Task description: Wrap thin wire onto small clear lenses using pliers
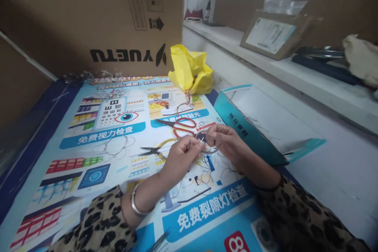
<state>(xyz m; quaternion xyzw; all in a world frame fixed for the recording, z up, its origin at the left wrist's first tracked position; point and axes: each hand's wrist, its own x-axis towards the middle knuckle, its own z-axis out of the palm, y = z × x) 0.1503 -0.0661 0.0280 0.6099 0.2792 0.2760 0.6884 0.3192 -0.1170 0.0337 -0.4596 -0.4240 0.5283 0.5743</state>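
Both hands meet over the printed sheet, around a thin grey ring-shaped loop [210, 152]. My left hand [185, 150] is closed in a pinch at the loop's left side, with a small white sliver at its fingertips. At the upper right of the loop, my right hand [222, 137] is pinched too; the exact grip is partly hidden by its fingers. Just beyond them lie red-handled scissors [185, 119]. A yellow-handled cutting tool [161, 149], its dark blades pointing left, rests beside my left hand. Whether the loop is cord or wire I cannot tell.
A large cardboard box [88, 15] stands behind the printed sheet [118, 173]. A yellow bag [190, 71] with coloured cords sits at the back. To the right are an open teal box [251, 130] and a ledge [233, 41] bearing a small carton [273, 35].
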